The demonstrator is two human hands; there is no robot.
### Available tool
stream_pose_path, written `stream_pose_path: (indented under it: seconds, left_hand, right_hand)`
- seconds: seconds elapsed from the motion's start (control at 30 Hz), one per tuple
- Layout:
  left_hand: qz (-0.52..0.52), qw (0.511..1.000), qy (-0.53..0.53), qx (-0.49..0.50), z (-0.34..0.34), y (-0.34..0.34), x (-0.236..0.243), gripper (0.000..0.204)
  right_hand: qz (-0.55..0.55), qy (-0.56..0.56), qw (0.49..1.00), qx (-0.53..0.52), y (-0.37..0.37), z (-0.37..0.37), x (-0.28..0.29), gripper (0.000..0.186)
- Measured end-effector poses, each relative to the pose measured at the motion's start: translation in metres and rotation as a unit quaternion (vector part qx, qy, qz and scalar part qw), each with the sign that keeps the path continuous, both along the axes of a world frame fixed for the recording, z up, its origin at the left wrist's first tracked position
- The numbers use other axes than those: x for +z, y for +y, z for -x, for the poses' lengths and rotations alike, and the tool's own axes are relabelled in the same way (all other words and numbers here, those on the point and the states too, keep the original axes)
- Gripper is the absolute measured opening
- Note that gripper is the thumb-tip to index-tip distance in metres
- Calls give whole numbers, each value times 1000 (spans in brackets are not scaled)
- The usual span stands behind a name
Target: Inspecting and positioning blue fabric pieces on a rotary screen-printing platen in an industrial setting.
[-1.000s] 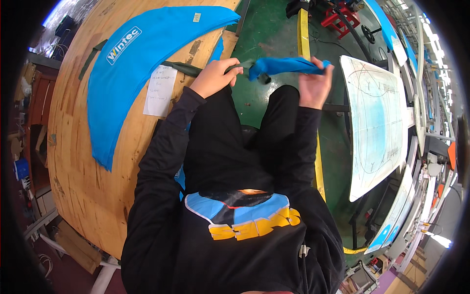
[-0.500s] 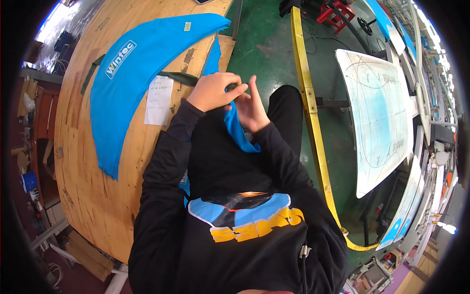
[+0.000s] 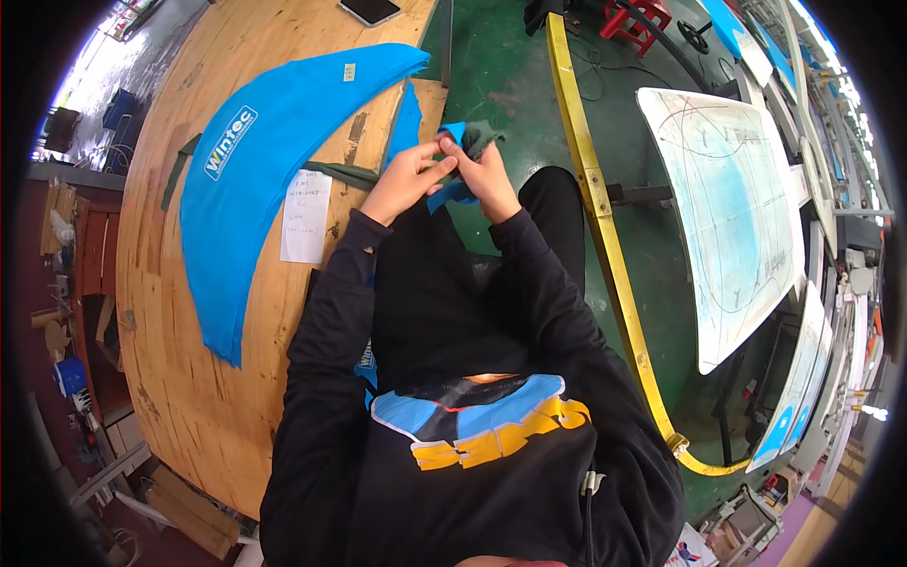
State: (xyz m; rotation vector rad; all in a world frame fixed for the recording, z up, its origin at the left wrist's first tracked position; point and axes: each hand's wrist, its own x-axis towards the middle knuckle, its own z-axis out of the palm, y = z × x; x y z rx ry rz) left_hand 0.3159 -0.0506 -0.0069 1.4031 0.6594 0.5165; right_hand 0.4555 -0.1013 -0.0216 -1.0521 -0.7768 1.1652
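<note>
A blue fabric strip [image 3: 452,194] is pinched between my two hands above my lap. My left hand [image 3: 406,183] has its thumb and fingers closed on the strip from the left. My right hand [image 3: 488,181] meets it fingertip to fingertip, also pinching the blue cloth. The bunched end of a dark green cloth band [image 3: 484,139] shows just beyond my right fingers; whether they grip it is unclear. Left of my hands, curved blue fabric panels [image 3: 283,123] with a white printed label lie stacked on the wooden table [image 3: 274,312]. Another dark green band [image 3: 345,174] passes beneath them.
A handwritten paper sheet [image 3: 304,227] lies beside the panels, and a phone [image 3: 370,9] rests at the table's far edge. To the right, a yellow metal rail [image 3: 597,203] curves past my leg. Beyond it stands a white marked board [image 3: 727,217]. A red stool [image 3: 638,24] is farther off.
Both hands have come together in a pinch, my right fingers folding in. The hanging blue strip has been drawn up, and a dark green band end now shows beyond my right hand.
</note>
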Motion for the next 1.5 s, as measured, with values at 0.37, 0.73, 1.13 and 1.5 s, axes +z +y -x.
stream_pose_path:
  seconds: [0.37, 0.73, 1.13, 1.5]
  left_hand:
    - [92, 987, -80, 100, 8, 7, 9, 14]
    - [-58, 963, -64, 256, 7, 10, -8, 17]
    - [-299, 930, -41, 213, -2, -4, -15, 21]
    - [-185, 956, -45, 223, 0, 0, -20, 20]
  right_hand:
    - [40, -37, 951, 305, -45, -11, -15, 54]
    - [15, -502, 861, -82, -155, -30, 7, 35]
    - [-65, 101, 993, -14, -32, -18, 75, 23]
    - [85, -259, 900, 340, 26, -37, 23, 60]
